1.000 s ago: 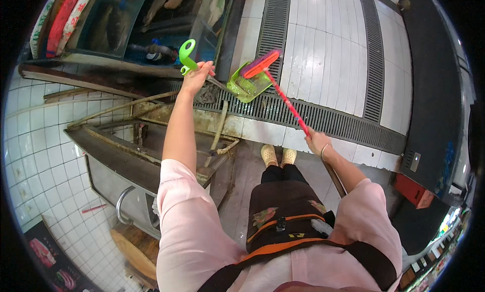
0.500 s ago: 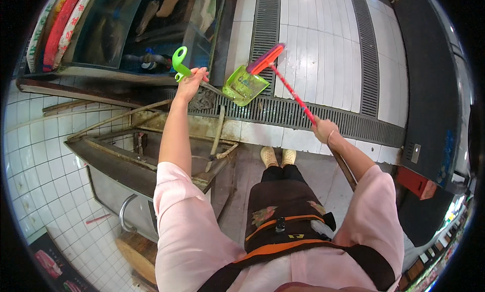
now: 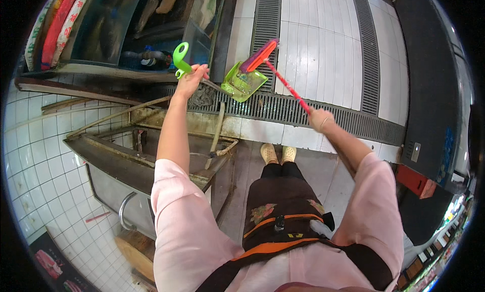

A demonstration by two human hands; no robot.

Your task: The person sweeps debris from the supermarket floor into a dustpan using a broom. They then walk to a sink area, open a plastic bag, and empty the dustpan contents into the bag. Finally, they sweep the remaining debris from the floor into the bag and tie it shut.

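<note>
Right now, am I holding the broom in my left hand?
No, the left hand grips the green dustpan, while the right hand holds the broom.

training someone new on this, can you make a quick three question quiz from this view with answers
1. Multiple choice: what does the left hand hold?
A) a hose
B) the green dustpan
C) a bucket

2. True or false: the right hand is empty.

3. Fill in the blank: the shoes beyond the dark apron are pale ____.

Key:
1. B, by its long handle.
2. False; it grips the handle of a red broom.
3. Yellow.
</note>
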